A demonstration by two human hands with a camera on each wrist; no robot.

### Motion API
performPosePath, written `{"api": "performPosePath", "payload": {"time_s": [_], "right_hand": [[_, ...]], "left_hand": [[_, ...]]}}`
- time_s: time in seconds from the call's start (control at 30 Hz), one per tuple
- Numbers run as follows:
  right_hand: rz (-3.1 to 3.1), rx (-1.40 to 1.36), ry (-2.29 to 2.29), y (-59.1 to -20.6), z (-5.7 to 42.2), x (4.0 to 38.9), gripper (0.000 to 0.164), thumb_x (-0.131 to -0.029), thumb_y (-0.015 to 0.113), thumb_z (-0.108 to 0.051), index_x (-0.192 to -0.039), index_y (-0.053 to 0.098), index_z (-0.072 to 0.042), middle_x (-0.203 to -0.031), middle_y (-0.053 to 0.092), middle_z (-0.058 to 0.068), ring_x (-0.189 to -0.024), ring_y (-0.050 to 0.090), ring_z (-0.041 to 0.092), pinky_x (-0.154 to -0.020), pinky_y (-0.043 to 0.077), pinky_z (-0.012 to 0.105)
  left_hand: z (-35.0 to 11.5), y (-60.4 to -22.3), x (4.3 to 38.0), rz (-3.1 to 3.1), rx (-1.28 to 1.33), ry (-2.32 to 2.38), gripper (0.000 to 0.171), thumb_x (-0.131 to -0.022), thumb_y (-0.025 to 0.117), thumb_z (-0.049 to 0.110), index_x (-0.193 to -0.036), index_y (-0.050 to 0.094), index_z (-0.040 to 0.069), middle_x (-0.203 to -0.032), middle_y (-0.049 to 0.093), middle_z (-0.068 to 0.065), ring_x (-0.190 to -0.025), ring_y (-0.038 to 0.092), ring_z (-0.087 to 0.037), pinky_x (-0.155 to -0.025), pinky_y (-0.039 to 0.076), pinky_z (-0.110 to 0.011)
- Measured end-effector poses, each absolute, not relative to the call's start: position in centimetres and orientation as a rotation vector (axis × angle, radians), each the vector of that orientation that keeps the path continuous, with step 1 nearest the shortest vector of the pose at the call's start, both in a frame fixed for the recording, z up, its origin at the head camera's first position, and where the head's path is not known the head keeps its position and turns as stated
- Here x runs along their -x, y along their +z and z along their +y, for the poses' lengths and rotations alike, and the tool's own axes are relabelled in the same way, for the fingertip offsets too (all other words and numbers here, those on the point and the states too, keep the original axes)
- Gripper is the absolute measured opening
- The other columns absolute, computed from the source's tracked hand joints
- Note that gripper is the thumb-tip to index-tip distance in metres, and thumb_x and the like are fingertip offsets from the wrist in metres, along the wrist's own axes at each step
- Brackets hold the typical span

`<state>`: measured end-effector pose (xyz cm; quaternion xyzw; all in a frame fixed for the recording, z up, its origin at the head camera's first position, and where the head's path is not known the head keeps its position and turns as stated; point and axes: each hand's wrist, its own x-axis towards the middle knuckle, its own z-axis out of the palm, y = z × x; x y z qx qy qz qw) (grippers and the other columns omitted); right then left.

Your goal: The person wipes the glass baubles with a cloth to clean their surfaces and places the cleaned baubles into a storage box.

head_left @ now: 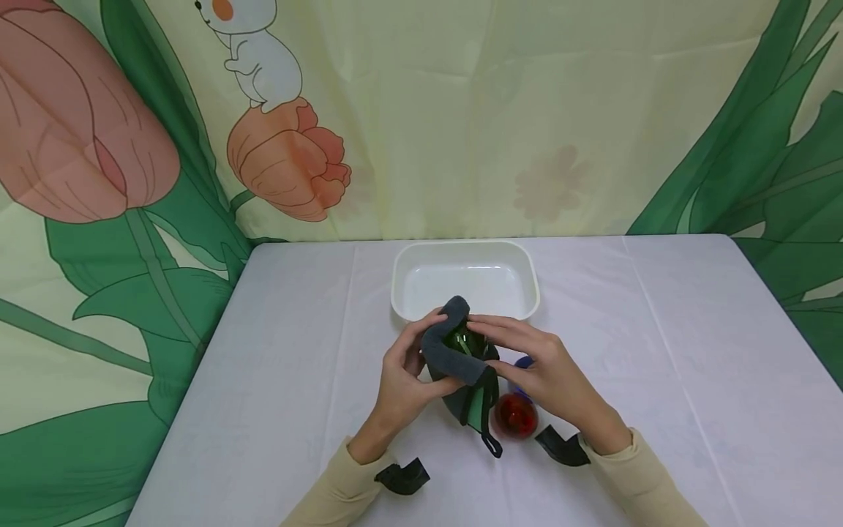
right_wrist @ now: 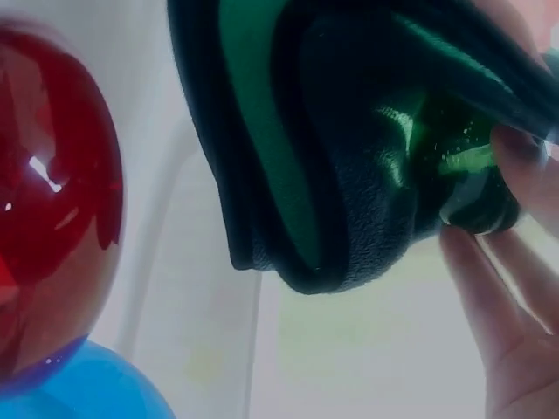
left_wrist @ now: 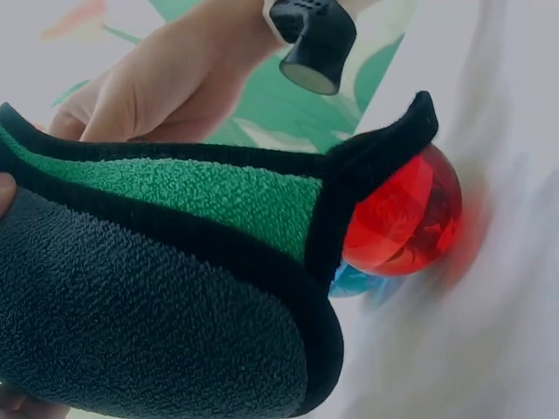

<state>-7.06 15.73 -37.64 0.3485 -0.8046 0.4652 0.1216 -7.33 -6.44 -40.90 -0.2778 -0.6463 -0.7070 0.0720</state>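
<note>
A dark grey cloth [head_left: 454,366] with a green inner side, black edging and a hanging loop is folded about a shiny clear green ball [head_left: 465,339]. My left hand [head_left: 403,377] grips the cloth from the left, thumb near its front. From the right, my right hand [head_left: 549,366] holds the green ball, fingertips against it and the cloth's edge. Much of the ball is hidden by the folds. Below the cloth a clear red ball [head_left: 516,416] rests on the table, touching or close to a blue ball [right_wrist: 96,388] partly covered by my right hand.
Behind the hands stands a white rectangular basin [head_left: 402,282] on the white-covered table [head_left: 290,351]. A printed curtain [head_left: 428,146] hangs beyond the far table edge. Black wrist mounts [head_left: 403,477] jut out beside both sleeves.
</note>
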Motion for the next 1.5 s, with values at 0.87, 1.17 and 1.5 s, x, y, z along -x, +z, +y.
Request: {"api": "performPosePath", "payload": {"time_s": [0.87, 1.17, 1.5], "right_hand": [[-2.19, -1.193, 1.148, -37.61, 15.77, 7.33, 0.041, -0.103, 0.05, -0.032, -0.131, 0.064, -0.006, -0.137, 0.058, 0.014, -0.128, 0.054, 0.023, -0.104, 0.043, 0.017], [-2.287, -1.119, 1.209, -37.93, 15.62, 7.13, 0.051, -0.083, 0.076, 0.001, -0.132, 0.064, -0.009, -0.137, 0.058, 0.012, -0.126, 0.056, 0.023, -0.1, 0.045, 0.017], [-2.299, -0.991, 1.488, -37.93, 15.27, 7.46, 0.063, -0.077, 0.074, 0.018, -0.134, 0.06, -0.003, -0.132, 0.061, 0.013, -0.119, 0.062, 0.018, -0.088, 0.056, 0.025]], "left_hand": [[-6.72, -40.64, 7.34, -1.919, 0.867, -2.049, 0.072, -0.068, 0.077, -0.021, -0.134, 0.05, -0.007, -0.146, 0.047, -0.026, -0.132, 0.052, -0.024, -0.103, 0.049, -0.03], [-6.75, -40.5, 7.09, -1.951, 0.796, -2.089, 0.072, -0.069, 0.078, -0.019, -0.134, 0.05, -0.006, -0.147, 0.047, -0.022, -0.13, 0.054, -0.023, -0.1, 0.05, -0.027], [-6.49, -40.52, 7.31, -1.992, 0.77, -2.087, 0.073, -0.07, 0.079, -0.016, -0.136, 0.052, -0.001, -0.15, 0.045, -0.016, -0.132, 0.051, -0.029, -0.104, 0.048, -0.031]]}}
